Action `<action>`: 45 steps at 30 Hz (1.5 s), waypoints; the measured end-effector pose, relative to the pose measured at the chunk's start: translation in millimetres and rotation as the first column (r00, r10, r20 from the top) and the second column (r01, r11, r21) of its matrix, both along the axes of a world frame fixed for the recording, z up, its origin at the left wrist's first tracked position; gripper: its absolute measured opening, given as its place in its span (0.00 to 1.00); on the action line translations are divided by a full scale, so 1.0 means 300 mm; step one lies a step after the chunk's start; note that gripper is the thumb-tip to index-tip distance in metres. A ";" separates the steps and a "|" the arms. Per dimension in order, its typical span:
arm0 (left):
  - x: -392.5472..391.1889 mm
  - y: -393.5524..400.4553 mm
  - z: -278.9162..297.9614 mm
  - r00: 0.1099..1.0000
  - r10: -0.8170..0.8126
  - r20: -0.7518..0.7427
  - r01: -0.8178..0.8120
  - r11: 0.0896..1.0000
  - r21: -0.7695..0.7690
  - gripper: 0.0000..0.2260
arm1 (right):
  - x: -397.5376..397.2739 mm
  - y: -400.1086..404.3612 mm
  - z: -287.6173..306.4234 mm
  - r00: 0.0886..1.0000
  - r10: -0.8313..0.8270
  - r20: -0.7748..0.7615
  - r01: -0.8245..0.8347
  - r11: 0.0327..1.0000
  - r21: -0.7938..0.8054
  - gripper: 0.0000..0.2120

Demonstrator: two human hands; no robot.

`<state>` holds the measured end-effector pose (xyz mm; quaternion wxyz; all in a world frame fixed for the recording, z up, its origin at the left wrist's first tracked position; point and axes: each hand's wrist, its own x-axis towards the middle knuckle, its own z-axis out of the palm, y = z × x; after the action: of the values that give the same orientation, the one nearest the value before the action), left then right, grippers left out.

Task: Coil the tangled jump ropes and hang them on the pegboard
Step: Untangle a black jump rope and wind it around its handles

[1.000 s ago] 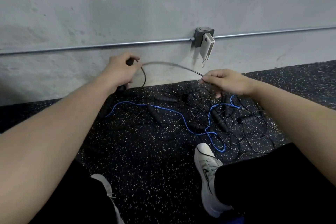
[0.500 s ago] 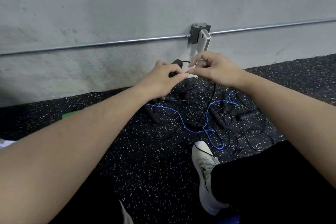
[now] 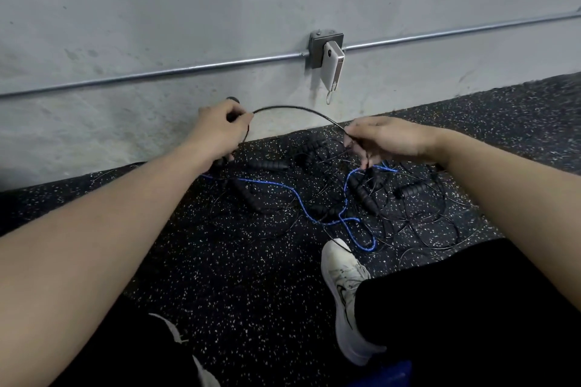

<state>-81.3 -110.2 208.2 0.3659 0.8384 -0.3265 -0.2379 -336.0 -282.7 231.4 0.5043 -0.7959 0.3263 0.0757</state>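
Observation:
My left hand (image 3: 218,132) grips the black handles of a jump rope, one handle end poking out above my fist. A thin black rope (image 3: 292,108) arcs from that hand over to my right hand (image 3: 386,138), which pinches it between thumb and fingers. Below both hands a tangle of black jump ropes (image 3: 371,195) with ribbed black handles lies on the speckled rubber floor. A blue rope (image 3: 301,201) winds through the pile. No pegboard is in view.
A grey concrete wall rises just behind the pile, with a metal conduit (image 3: 188,67) and a junction box carrying a white device (image 3: 331,67). My white shoe (image 3: 345,280) and black-trousered knees sit close in front of the ropes.
My hands were together half a second ago; they have now spread apart, the left going left and the right going right and down, drawing a new arc of black rope between them.

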 end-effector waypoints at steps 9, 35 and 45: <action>-0.136 -0.036 -0.001 0.949 -0.292 0.115 0.291 0.956 0.029 0.19 | 0.107 0.051 0.023 0.994 0.052 0.093 -0.027 0.968 -0.249 0.11; -0.160 -0.127 -0.027 0.985 -0.022 -0.173 0.004 0.995 -0.104 0.12 | -0.058 -0.031 -0.051 0.997 -0.033 -0.076 0.039 0.996 0.082 0.10; -0.175 -0.110 -0.018 0.982 -0.186 -0.040 0.188 0.980 0.066 0.22 | -0.081 -0.061 -0.010 0.975 -0.175 0.134 0.192 0.974 -0.123 0.08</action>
<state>-133.8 -143.1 202.9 0.3181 0.8120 -0.3894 -0.2964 -360.4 -301.0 228.4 0.4731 -0.7978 0.3714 -0.0424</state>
